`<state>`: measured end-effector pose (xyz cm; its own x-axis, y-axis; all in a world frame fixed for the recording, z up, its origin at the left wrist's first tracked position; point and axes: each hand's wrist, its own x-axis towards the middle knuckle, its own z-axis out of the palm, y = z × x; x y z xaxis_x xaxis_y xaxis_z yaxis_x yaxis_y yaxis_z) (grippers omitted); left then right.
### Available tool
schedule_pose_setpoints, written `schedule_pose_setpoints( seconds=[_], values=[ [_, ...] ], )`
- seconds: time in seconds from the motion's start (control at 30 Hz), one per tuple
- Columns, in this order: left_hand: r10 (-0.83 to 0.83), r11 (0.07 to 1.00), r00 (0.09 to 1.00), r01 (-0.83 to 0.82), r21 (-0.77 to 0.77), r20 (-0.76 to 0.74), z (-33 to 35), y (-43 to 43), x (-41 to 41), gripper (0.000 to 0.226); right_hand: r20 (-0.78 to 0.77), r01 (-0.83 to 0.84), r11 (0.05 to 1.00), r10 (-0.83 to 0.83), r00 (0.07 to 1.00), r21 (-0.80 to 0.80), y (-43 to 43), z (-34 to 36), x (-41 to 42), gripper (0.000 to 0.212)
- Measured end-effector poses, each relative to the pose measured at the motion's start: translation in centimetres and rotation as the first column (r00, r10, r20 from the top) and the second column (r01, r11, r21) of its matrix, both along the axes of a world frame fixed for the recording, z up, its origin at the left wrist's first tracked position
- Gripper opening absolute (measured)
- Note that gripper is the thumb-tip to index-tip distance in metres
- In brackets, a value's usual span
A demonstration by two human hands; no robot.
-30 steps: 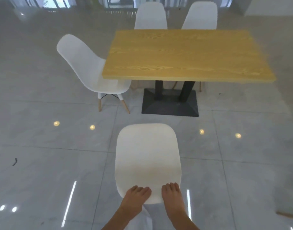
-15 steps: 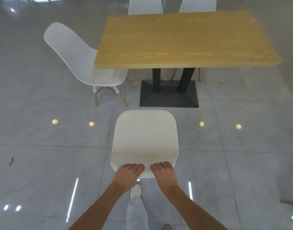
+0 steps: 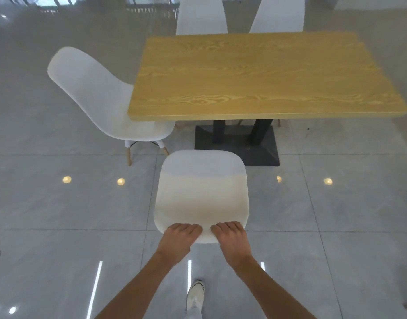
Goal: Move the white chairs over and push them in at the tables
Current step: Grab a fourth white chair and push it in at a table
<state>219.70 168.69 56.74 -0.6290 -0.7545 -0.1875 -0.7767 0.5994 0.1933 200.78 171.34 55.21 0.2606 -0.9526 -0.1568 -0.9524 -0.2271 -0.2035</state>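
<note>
- Head view, hands: left hand (image 3: 180, 236) and right hand (image 3: 231, 236) both clamped on the top edge of the backrest of the white chair (image 3: 201, 192), fingers curled over the rim, knuckles toward me, a small gap between the two hands.
- Head view, chair position: white chair sits on the tiled floor (image 3: 59, 215) between me and the wooden table (image 3: 262, 74). Front of the seat is near the table's black base (image 3: 237, 146), not yet under the tabletop.
- Head view, step: I read this as the carry/slide phase, with the push-in not yet done. Can't tell whether the legs are on the floor or lifted; the seat hides them.
- Head view, orientation: seat front points away from me, at the near long edge of the table. Chair's back-to-front axis runs roughly square to that edge, lined up left of the table's centre.
- Head view, next move: push straight ahead so the seat slides under the tabletop. Needs an even push from both hands to stay square, and it has to clear the base.
- Head view, neighbours: side chair (image 3: 101, 97) is at the table's left end, seat partly under the corner, just beside my path. Two far chairs (image 3: 201, 17) are tucked at the opposite side.
- Head view, footing: one shoe (image 3: 195, 293) below the hands, behind the chair.
</note>
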Motion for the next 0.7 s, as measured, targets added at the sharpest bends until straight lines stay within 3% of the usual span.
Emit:
schedule_pose_setpoints(
  seconds=[0.33, 0.7],
  values=[
    [-0.049, 0.996, 0.999, 0.048, -0.069, -0.021, 0.1, -8.4, -0.8, 0.055, 0.033, 0.057, 0.996, -0.055, 0.998, -0.071, -7.9, -0.4, -0.7, 0.031],
    [-0.095, 0.978, 0.994, 0.105, -0.180, 0.063, -0.8, -13.2, -0.5, 0.042, 0.017, 0.094, 0.988, -0.092, 0.996, -0.126, -12.2, -0.6, -0.6, 0.039]
  ],
)
